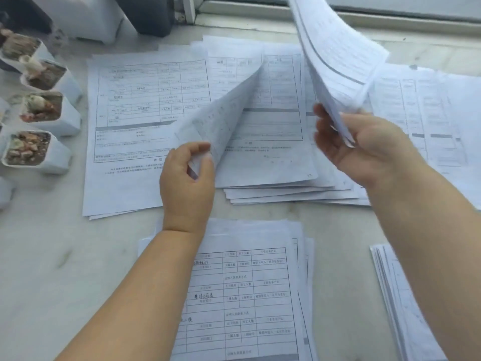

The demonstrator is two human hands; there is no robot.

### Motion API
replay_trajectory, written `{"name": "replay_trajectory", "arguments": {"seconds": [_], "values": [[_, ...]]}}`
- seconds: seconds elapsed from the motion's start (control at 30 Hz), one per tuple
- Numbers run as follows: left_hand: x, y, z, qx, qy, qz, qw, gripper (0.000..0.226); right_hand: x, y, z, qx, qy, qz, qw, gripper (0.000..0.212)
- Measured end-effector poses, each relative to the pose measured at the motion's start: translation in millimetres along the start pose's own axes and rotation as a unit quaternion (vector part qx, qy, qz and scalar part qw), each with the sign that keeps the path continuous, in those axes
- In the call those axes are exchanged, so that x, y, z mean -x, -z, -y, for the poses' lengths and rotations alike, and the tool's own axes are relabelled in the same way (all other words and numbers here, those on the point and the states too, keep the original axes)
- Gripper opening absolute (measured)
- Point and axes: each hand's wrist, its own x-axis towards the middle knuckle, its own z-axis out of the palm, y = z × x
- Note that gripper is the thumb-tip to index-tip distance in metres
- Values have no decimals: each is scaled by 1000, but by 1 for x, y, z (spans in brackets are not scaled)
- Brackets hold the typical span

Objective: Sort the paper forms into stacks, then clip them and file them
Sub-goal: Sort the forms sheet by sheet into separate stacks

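Left hand (186,178) pinches a lifted sheet (221,121) (corner curled upward).

- Paper forms (148,105), across the middle of the frame: white sheets printed with black ruled tables and grey bands.
- Nearest stack of forms (244,295), bottom centre: white, black grid lines, a few dark handwritten marks.
- Lifted sheaf of forms (335,56), upper right: white with faint grey print and one dark line.
- Tabletop (52,256): pale cream stone with faint grey veining.
- Small plant pots (62,121), left edge: white, filled with brown and reddish gravel and pale green succulents.
- Dark object (153,14), top centre: black.
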Motion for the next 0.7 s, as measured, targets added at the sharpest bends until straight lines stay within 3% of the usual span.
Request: {"name": "replay_trajectory", "arguments": {"seconds": [0.07, 0.13, 0.17, 0.23, 0.27, 0.3, 0.37, 0.43, 0.5, 0.57, 0.63, 0.7], "values": [[1, 1, -1, -7, 16, -9, 1000, 23, 9, 27, 10, 113, 61, -41, 991, 23], [-3, 3, 0, 85, 94, -65, 990, 34, 18, 52, 19, 230, 110, -54, 965, 29], [-8, 7, 0, 200, 164, -108, 960, 37, 22, 61, 22, 277, 125, -54, 951, 31], [-17, 16, 2, 448, 282, -157, 834, 37, 26, 67, 26, 362, 143, -47, 920, 32], [-20, 21, 4, 532, 305, -156, 774, 35, 28, 64, 26, 397, 150, -41, 905, 31], [-21, 25, 7, 582, 312, -150, 736, 34, 29, 60, 25, 426, 156, -32, 891, 28], [-19, 29, 10, 642, 301, -137, 691, 31, 28, 46, 18, 459, 165, -15, 873, 23], [-16, 31, 12, 669, 290, -123, 673, 31, 22, 28, 8, 478, 168, -2, 862, 24], [-16, 30, 15, 671, 278, -102, 680, 31, 9, 7, -6, 500, 154, 17, 852, 23], [-15, 27, 17, 639, 257, -84, 720, 32, -6, -12, -20, 499, 121, 30, 858, 22], [-12, 23, 13, 536, 228, -74, 810, 38, -18, -26, -34, 492, 83, 35, 866, 21], [-10, 19, 6, 289, 130, -56, 947, 43, -26, -34, -43, 480, 47, 36, 876, 21]]}}
